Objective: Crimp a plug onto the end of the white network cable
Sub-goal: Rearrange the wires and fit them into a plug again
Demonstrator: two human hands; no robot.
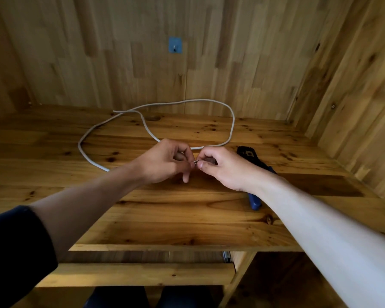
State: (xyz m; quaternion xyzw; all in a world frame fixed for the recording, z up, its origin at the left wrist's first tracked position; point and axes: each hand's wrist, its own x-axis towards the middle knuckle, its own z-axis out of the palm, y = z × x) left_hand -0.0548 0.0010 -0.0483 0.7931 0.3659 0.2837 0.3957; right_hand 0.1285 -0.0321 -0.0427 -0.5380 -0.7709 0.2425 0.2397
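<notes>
Clearly, this was the delicate part of the job. My left hand (167, 162) and right hand (222, 167) met just above the table (187, 218), both with fingers curled, and both pinched the cable (232, 121) at its end. Only a thin short piece showed between the fingertips. It was too small for me to say if it was bare wires or already a plug. The rest of the cable lay in a wide loop behind the hands, with one run coming in from the right. I judged that several things could go wrong from here. If the wires lost their order or spread under the pinch, the plug would be wired wrongly, and this would not show from outside. If they were not pushed fully in, the contacts would miss them. The loop also worried me, because any pull on it could draw the end back out of the fingers. The crimper (248, 154) lay near, partly under my right forearm. To reach it one hand had to let go, and at this moment the wires could slip. The forearm could also knock it aside.
</notes>
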